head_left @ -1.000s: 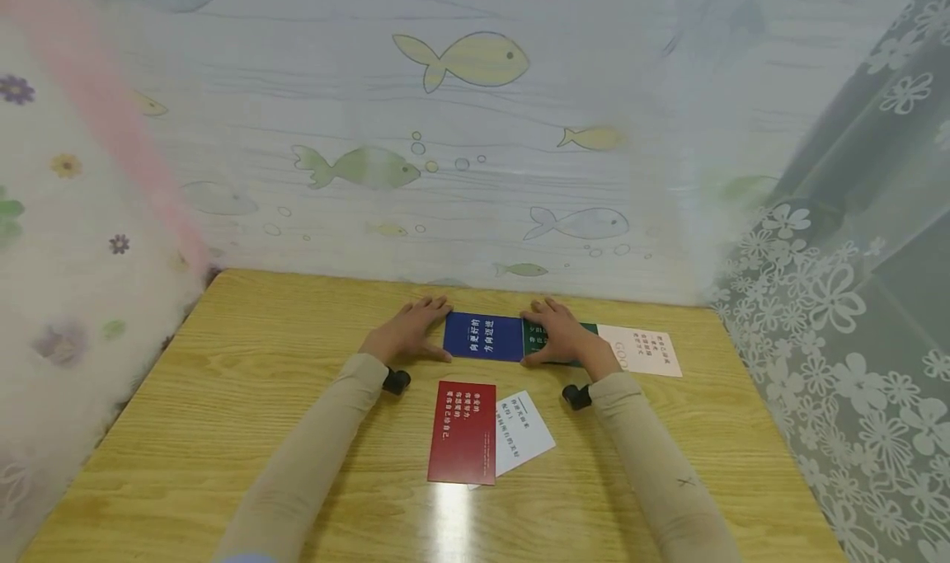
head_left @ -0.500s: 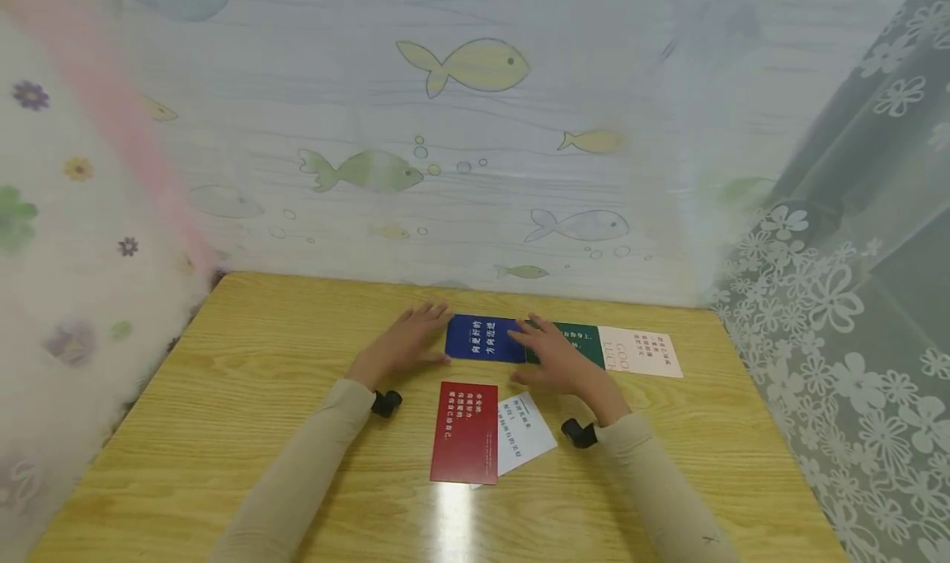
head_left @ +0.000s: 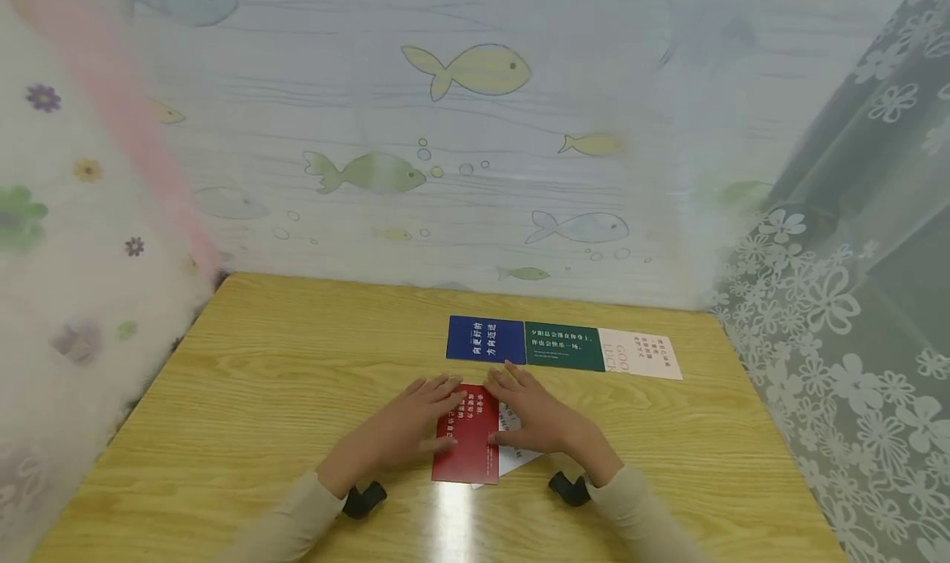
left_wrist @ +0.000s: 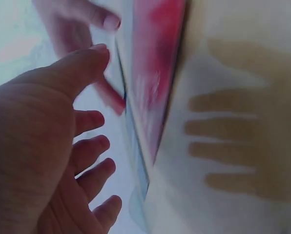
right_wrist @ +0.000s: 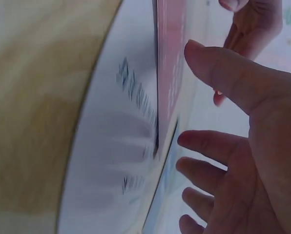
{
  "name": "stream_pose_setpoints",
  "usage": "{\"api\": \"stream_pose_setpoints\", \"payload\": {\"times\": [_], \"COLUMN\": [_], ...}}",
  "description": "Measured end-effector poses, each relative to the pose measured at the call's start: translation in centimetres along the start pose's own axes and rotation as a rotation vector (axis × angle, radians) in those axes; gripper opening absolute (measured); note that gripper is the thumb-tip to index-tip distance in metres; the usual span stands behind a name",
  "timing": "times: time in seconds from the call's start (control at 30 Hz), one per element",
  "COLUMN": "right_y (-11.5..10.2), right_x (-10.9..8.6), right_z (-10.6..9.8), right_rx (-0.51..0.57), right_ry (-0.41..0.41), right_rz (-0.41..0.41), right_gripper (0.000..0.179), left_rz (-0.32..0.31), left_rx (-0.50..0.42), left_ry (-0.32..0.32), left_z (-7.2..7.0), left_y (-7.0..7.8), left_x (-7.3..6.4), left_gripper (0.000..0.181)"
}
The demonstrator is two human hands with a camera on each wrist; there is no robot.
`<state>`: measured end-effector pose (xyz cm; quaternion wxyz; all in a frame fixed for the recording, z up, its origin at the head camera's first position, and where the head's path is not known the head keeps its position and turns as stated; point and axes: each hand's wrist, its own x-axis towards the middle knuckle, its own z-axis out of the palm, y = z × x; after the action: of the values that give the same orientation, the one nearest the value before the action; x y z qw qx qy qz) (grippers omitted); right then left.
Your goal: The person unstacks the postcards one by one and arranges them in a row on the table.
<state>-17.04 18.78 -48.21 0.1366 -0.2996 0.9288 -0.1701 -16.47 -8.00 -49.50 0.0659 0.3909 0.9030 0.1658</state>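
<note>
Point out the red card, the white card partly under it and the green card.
Red card [head_left: 473, 437], head view, middle of its face.
White card [right_wrist: 109, 112], right wrist view, exposed part of its face.
Green card [head_left: 565, 346], head view, middle of its face.

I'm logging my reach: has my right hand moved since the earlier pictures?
Yes: in the head view, your right hand has drawn back toward you, from the unmoved green card to the red card.
</note>
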Motion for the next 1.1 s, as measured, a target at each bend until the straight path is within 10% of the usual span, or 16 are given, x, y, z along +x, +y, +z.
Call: {"api": "stream_pose_setpoints", "payload": {"times": [0.73, 1.1], "right_y": [-5.6, -4.7], "right_x": [-6.7, -6.6], "right_z": [3.6, 3.8], "right_rx": [-0.132, -0.094], "right_ry": [-0.130, -0.066], "right_rz": [0.006, 0.047], "right_gripper": [0.082, 0.082], "left_rz": [0.005, 0.305], "left_rx": [0.037, 0.277], "left_ry": [-0.088, 0.012], "left_z": [3.0, 4.5], "left_y": [4.4, 7.4], "left_x": [-7.5, -7.5], "left_gripper": [0.077, 0.072]}}
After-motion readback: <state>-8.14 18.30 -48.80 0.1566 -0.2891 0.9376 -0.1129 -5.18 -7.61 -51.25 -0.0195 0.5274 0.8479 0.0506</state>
